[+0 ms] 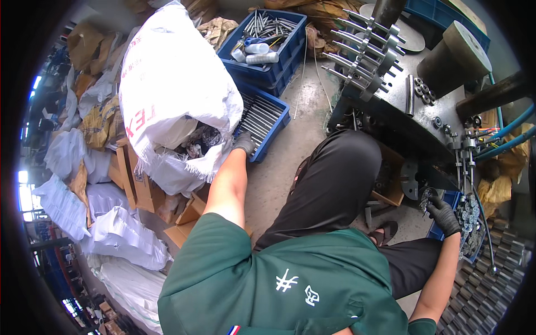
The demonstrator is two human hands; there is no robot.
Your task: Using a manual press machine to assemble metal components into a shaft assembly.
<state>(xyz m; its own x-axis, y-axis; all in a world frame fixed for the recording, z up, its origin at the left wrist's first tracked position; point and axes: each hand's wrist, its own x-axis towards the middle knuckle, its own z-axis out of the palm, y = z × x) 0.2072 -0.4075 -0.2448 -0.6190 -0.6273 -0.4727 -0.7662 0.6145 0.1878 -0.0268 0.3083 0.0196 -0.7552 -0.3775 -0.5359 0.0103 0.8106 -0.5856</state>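
Note:
My left hand (244, 143), in a dark grey glove, reaches to the near end of a blue crate (283, 118) on my left. Slim metal rods (262, 120) lie side by side in that crate, and the fingers close around a rod end, partly hidden by the hand itself. Far to my right, my right hand (444, 218), also gloved, is low beside the machine. Its fingers are bent in against a round silver metal part (427, 196). Many similar round metal parts (469, 215) lie in a blue bin next to that hand.
A big white woven sack (178, 72) stands left of the rod crate. Behind it, a blue crate (293, 28) holds metal pieces and white bottles. The machine (391, 120) bears a fixture with several rods (368, 56) at front right. Cardboard boxes (139, 178) stand left.

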